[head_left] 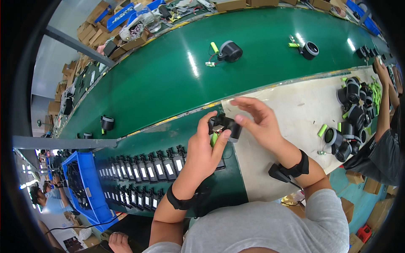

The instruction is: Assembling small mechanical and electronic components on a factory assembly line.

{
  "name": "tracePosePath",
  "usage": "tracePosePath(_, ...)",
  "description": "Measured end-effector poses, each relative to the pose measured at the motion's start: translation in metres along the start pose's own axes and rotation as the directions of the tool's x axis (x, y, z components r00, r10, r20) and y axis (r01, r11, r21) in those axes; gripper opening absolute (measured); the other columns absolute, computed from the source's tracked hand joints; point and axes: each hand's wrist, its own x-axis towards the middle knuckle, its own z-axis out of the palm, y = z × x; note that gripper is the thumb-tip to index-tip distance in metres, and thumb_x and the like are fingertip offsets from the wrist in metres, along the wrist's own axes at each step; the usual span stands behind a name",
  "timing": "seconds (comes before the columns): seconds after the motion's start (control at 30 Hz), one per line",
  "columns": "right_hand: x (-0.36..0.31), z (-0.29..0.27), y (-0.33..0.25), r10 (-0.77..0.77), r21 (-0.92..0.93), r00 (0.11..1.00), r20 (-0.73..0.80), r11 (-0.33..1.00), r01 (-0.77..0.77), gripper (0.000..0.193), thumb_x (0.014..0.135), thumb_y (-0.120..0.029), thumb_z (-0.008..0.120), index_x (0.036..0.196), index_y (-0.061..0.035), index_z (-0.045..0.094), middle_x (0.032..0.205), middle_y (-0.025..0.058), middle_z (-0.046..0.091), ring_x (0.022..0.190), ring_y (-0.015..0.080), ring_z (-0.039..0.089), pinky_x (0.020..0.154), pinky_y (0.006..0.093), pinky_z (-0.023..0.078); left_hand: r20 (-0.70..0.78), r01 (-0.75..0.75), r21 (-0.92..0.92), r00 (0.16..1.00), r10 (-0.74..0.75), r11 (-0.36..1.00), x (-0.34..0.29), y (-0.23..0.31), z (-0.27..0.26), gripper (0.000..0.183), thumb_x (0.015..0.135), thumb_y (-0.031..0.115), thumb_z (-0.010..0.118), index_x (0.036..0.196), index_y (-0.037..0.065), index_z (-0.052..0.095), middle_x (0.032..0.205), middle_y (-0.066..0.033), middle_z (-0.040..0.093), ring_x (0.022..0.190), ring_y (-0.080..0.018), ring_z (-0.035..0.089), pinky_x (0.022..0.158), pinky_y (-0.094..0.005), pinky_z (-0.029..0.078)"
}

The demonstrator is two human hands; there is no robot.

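Note:
My left hand (201, 152) grips a black round-bodied plastic housing (231, 127) with its fingers and thumb, over the near work table. A light green battery cell (214, 138) and some small parts show inside the housing's open side. My right hand (260, 123) is just to the right of it, fingers spread and slightly blurred, with the thumb close to the housing; I cannot tell whether it touches. Black wrist straps circle both forearms. Left of my left hand lie two rows of flat black parts (160, 168) with white labels.
A green conveyor belt (160, 80) crosses beyond the table, carrying spaced black units with green cells (231, 51). A pile of similar units (353, 111) lies on the pale sheet (263, 179) at right, beside another person's arm (383, 92). A blue crate (95, 194) stands at left.

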Motion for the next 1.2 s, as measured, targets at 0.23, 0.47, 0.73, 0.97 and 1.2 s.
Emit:
tracePosePath(0.23, 0.08, -0.029, -0.001, -0.183, -0.587, 0.981, 0.061, 0.788, 0.184, 0.025, 0.077, 0.0, 0.068, 0.1, -0.0065, 0.066, 0.097, 0.0132, 0.066, 0.104, 0.0246, 0.061, 0.087, 0.0332, 0.046, -0.13, 0.235, -0.203, 0.956, -0.264, 0.951, 0.035, -0.041, -0.061, 0.034, 0.097, 0.026, 0.053, 0.118, 0.0, 0.051, 0.076, -0.0056, 0.059, 0.06, -0.0107, 0.055, 0.056, -0.0253, 0.045)
tracePosePath(0.47, 0.184, 0.017, 0.074, -0.31, -0.89, 0.842, 0.441, -0.031, 0.454, 0.036, 0.076, -0.013, 0.068, 0.111, -0.0084, 0.062, 0.097, 0.0098, 0.066, 0.101, 0.0294, 0.061, 0.105, 0.0555, 0.028, -0.638, 0.244, 0.372, 0.768, 0.056, 0.896, 0.062, -0.115, -0.097, 0.052, 0.092, 0.03, 0.061, 0.124, -0.008, 0.044, 0.119, -0.0252, 0.051, 0.11, -0.0325, 0.052, 0.096, -0.0412, 0.04)
tracePosePath(0.73, 0.188, 0.016, 0.092, 0.049, -0.812, 0.822, 0.567, -0.134, 0.568, 0.019, 0.073, -0.026, 0.069, 0.086, -0.0118, 0.067, 0.075, 0.0103, 0.068, 0.083, 0.0278, 0.068, 0.108, 0.0613, 0.02, -0.061, -0.444, 0.39, 0.862, 0.504, 0.807, 0.162, -0.111, -0.011, 0.054, 0.073, -0.015, 0.04, 0.123, 0.001, 0.052, 0.129, -0.0221, 0.051, 0.123, -0.0395, 0.046, 0.106, -0.0428, 0.036)
tracePosePath(0.97, 0.156, -0.021, 0.032, 0.035, -0.764, 0.778, 0.628, 0.217, 0.607, 0.016, 0.075, -0.022, 0.069, 0.087, -0.0134, 0.063, 0.078, 0.0072, 0.063, 0.088, 0.0256, 0.063, 0.106, 0.0597, 0.023, 0.302, -0.371, 0.524, 0.923, 0.239, 0.767, 0.185, -0.107, -0.001, 0.042, 0.073, -0.006, 0.055, 0.111, 0.01, 0.063, 0.119, -0.014, 0.06, 0.115, -0.034, 0.053, 0.096, -0.0426, 0.044)
tracePosePath(1.2, 0.127, -0.039, 0.019, -0.118, -0.831, 0.859, 0.498, 0.217, 0.512, 0.013, 0.084, -0.011, 0.054, 0.094, -0.0105, 0.062, 0.082, 0.0092, 0.065, 0.084, 0.0289, 0.061, 0.093, 0.0472, 0.034, 0.279, -0.308, 0.503, 0.942, 0.186, 0.807, 0.151, -0.078, -0.003, 0.019, 0.071, 0.01, 0.07, 0.087, 0.002, 0.065, 0.078, -0.0186, 0.063, 0.071, -0.0354, 0.062, 0.068, -0.0431, 0.052)
